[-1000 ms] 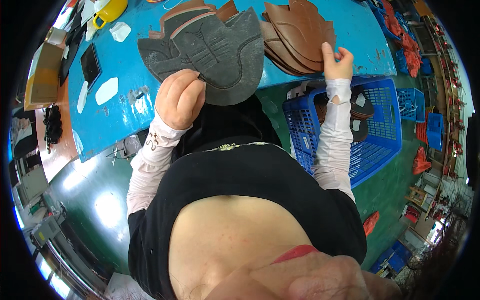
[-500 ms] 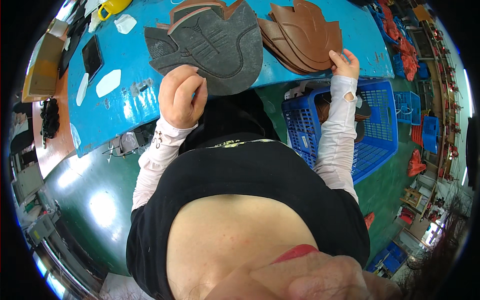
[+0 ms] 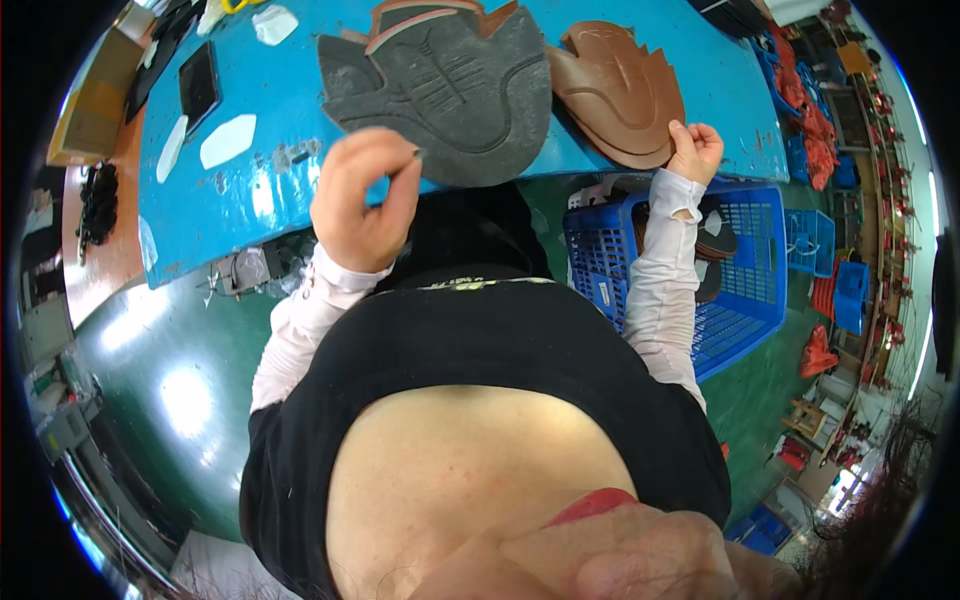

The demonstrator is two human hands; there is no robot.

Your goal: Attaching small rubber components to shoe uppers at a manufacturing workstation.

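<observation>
Along the near edge of the blue table [image 3: 230, 205], 2 stacks of flat cut pieces are lying side by side. 1 grey cut piece [image 3: 440, 90], with a toothed edge and pressed ribs, is topping the left stack and overhanging the table's near edge, its long axis running roughly left to right along that edge; brown pieces are peeking out from under its far side. To its right, a stack of brown cut pieces [image 3: 620, 95] is lying near the table's right end, its long axis tilting from far-left to near-right. The left hand [image 3: 360, 200] is hanging at the near edge, just in front of the grey piece, fingers curled with thumb and forefinger drawn together as if nipping the rim; whether they are actually gripping it cannot be told. The right hand [image 3: 695, 150] is sitting at the near-right rim of the brown stack, fingers curled and fingertips touching its edge. So the left hand is nearer the grey piece, the right nearer the brown stack, and both things are lying directly beyond the hands. Below the right forearm, a blue slotted crate [image 3: 745, 300] is standing on the green floor, holding a few dark pieces. Near the table's left end, pale paper shapes [image 3: 228, 140] and a dark tablet-like slab [image 3: 200, 82] are lying.
</observation>
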